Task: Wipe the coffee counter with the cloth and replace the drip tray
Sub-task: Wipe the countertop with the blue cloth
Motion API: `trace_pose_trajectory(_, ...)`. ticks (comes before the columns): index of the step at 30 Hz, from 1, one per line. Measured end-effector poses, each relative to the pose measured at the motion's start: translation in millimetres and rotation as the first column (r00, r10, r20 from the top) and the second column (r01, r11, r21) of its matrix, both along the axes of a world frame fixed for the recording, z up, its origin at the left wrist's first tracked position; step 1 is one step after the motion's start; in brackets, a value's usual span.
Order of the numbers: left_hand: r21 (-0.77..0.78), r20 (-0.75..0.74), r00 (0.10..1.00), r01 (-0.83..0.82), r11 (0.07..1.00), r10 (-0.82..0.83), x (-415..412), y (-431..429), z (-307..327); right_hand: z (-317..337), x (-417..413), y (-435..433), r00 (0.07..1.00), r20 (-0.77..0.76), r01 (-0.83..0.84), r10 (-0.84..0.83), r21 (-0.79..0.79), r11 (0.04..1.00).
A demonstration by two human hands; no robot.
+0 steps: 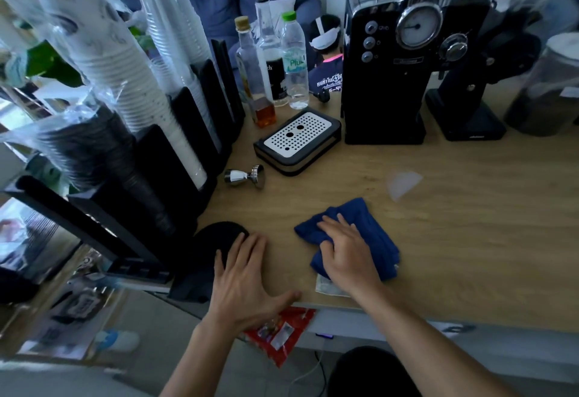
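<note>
Right hand lies flat on the blue cloth, fingers straight & a bit spread, palm down. It's pressing, not gripping, so the bunched cloth keeps contact w/ the worktop for wiping. Cloth sits near the front edge, approx. mid-worktop; a paper scrap pokes out under its near side.

Left hand is splayed flat by the front edge, thumb along the lip, fingertips at the rim of a black round mat. Prob. bracing the body while the other arm wipes. Holds nothing.

Drip tray is out of the coffee machine, set on the worktop at the machine's left-front, angled, perforated plate up. Likely parked there so the area by the machine can be wiped; replacing it is not yet done. Tamper lies on its side between tray & cup racks at the left edge. Bottles stand toward the back edge.
</note>
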State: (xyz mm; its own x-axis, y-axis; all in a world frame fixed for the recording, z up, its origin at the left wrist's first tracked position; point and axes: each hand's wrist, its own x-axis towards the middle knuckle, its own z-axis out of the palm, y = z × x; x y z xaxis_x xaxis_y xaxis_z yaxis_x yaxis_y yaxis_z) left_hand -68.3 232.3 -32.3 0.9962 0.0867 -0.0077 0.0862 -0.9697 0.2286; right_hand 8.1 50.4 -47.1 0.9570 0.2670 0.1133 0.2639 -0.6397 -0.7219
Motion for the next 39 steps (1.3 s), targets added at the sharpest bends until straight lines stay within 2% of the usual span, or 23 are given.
trace_pose_trajectory(5, -0.042, 0.037, 0.999, 0.018, 0.999, -0.016, -7, 13, -2, -2, 1, 8, 0.963, 0.010, -0.268, 0.270, -0.101, 0.958)
trace_pose_trajectory(9, 0.019, 0.034, 0.997, 0.070, 0.997, -0.071, -13, 15, -3, -3, -2, -9, 0.888, 0.015, -0.450, 0.461, -0.187, 0.873)
trace_pose_trajectory(12, 0.051, 0.017, 0.993, 0.118, 0.992, -0.119, -12, 9, -1, -2, -6, -23, 0.841, 0.027, -0.518, 0.541, -0.247, 0.819)
trace_pose_trajectory(16, 0.072, 0.004, 0.981, 0.193, 0.979, -0.194, -1, -14, -4, 1, -14, -45, 0.863, 0.024, -0.471, 0.504, -0.320, 0.822)
trace_pose_trajectory(21, 0.037, -0.040, 0.974, 0.223, 0.974, -0.221, 12, -40, -7, 5, -26, -59, 0.928, -0.018, -0.341, 0.371, -0.436, 0.833)
trace_pose_trajectory(25, 0.022, -0.053, 0.971, 0.235, 0.972, -0.233, 18, -49, -11, 3, -34, -64, 0.965, -0.043, -0.239, 0.258, -0.543, 0.805)
trace_pose_trajectory(30, 0.034, -0.045, 0.972, 0.234, 0.972, -0.232, 20, -52, -16, 3, -37, -63, 0.970, -0.054, -0.221, 0.237, -0.603, 0.767)
trace_pose_trajectory(36, 0.047, -0.065, 0.973, 0.226, 0.973, -0.223, 17, -54, -15, 2, -32, -63, 0.966, -0.089, -0.252, 0.245, -0.556, 0.792)
trace_pose_trajectory(39, 0.026, -0.004, 0.985, 0.172, 0.985, -0.172, 6, -55, -20, 12, -30, -68, 0.965, -0.134, -0.256, 0.224, -0.328, 0.909)
